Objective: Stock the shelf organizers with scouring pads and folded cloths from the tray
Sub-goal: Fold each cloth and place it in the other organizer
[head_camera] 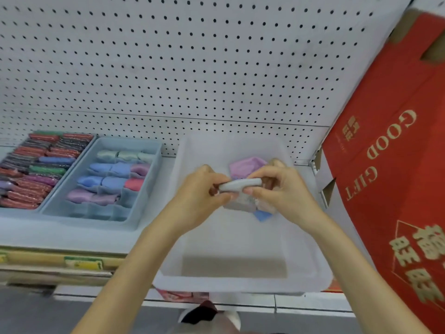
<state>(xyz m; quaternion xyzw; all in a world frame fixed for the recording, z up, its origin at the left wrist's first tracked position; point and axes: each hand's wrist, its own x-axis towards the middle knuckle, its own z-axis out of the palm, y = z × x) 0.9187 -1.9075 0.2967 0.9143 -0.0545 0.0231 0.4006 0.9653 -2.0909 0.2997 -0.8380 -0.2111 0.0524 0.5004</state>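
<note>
Grey folded cloth: pinched at both ends by left hand and right hand, fingers closed on it, above white tray on the shelf. Blue divided organizer: left, part-filled with cloths.

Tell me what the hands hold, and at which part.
Both hands, left and right, hold one folded grey cloth, each pinching one end, above the tray.
</note>
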